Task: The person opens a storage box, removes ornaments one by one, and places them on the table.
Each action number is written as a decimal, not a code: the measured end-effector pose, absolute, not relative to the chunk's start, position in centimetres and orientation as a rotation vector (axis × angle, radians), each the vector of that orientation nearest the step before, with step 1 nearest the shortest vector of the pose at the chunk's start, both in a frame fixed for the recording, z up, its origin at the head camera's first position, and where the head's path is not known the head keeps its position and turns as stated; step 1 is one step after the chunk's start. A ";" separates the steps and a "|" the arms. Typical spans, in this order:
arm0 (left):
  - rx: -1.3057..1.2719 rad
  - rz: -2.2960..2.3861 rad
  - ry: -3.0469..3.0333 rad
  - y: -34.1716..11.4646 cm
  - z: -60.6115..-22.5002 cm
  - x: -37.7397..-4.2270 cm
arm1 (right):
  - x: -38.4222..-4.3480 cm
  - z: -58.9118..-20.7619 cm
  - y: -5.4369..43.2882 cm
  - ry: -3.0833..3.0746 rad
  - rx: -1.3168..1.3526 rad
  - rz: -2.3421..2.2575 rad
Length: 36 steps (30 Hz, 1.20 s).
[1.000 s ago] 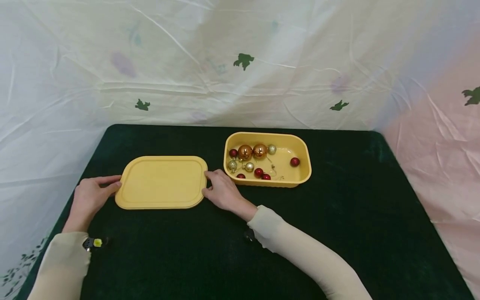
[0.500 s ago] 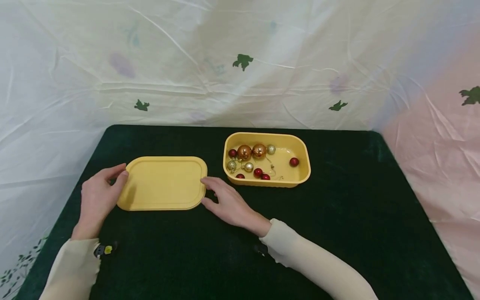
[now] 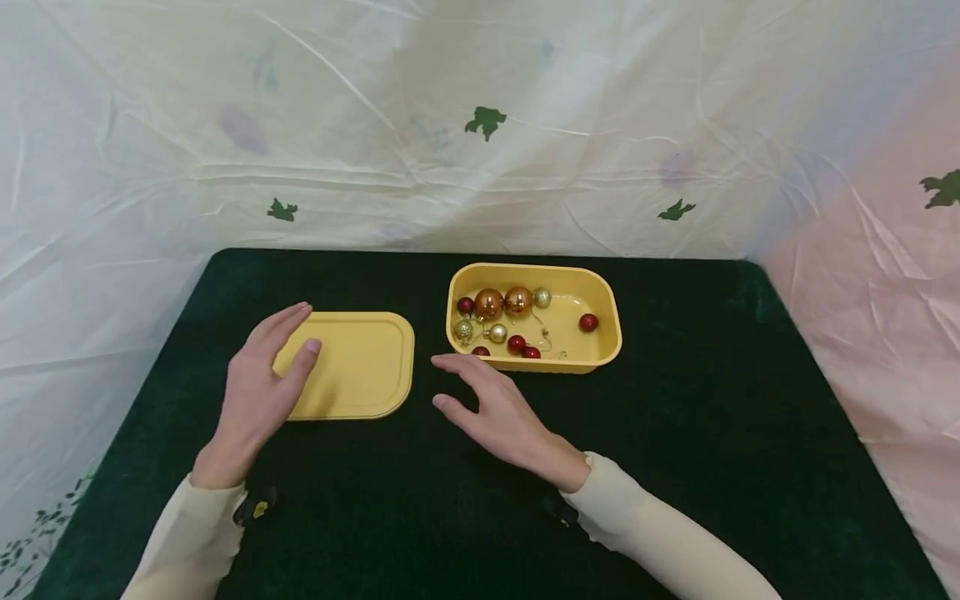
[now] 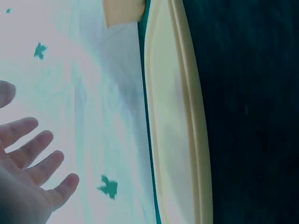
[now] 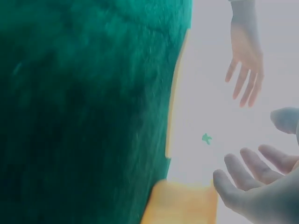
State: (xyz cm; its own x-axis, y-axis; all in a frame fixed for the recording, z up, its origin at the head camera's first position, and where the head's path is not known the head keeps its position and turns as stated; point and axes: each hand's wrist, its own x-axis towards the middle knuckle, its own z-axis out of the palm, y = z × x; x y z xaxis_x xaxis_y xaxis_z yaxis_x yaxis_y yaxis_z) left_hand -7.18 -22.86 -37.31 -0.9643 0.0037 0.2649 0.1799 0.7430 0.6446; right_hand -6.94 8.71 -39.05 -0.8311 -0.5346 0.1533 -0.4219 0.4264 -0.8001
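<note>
A flat yellow lid (image 3: 356, 364) with rounded corners lies on the dark green cloth. Over its left part hovers my left hand (image 3: 258, 383), hiding that end in the head view; its fingers are spread and hold nothing, as the left wrist view confirms. My right hand (image 3: 498, 408) is apart from the lid, fingers extended and holding nothing, just in front of a yellow box (image 3: 592, 364). Inside the box lie copper baubles (image 3: 518, 302), small red baubles (image 3: 588, 322), and pale gold baubles (image 3: 497, 333) with thin cords.
The dark green cloth (image 3: 712, 417) covers the table. Behind it hangs a white sheet (image 3: 600, 183) with green leaf-like marks. A pinkish stretch of sheet (image 3: 885, 333) is on the right side.
Both hands have let go of the lid, which stays in place. The left hand has moved right, over the lid; the right hand has drawn back to the right.
</note>
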 end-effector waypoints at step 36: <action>-0.649 -0.693 -3.025 -11.3 -39.7 -11.3 | -12.3 -37.7 17.8 2.772 -0.751 -1.119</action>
State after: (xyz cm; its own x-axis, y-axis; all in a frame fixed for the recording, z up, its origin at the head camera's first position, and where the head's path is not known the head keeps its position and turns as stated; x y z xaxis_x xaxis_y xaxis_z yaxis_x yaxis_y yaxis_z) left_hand -11.31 -11.31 -39.66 -0.9157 0.3970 0.0622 0.3845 0.8205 0.4229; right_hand -12.34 17.76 -37.70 -0.8796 -0.4593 0.1236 -0.4165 0.6181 -0.6667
